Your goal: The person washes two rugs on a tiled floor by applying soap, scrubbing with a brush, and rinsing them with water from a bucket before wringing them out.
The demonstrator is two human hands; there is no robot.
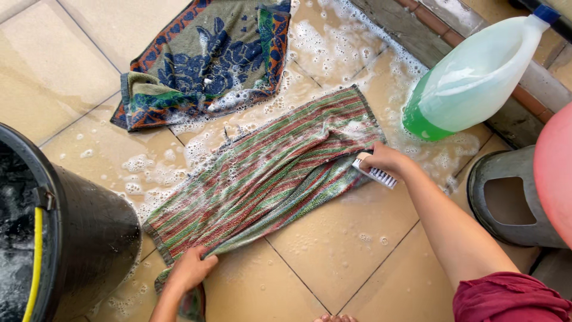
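The right hand is closed around a white scrubbing brush, bristles down, pressed to the far edge of a wet striped towel in green and red that lies flat on the soapy tiled floor. From that grip the towel runs away diagonally toward the left hand, which clenches the towel's near corner and pins it to the tiles; a fold of the cloth trails down past that hand, though the lower edge of the view cuts it off and how much hangs there is hard to tell. Beyond the brush hand, just past its knuckles, a large translucent jug with a blue cap leans tilted, green liquid pooled at its low end, its base close to the towel's end but apart from it. Foam spreads over the tiles between the striped towel and a second cloth, a patterned towel in blue, green and orange, which lies crumpled well above the left hand's grip. To the outside of the left hand stands a black bucket with a yellow hose along its rim. Outside the right forearm sits a grey plastic stool.
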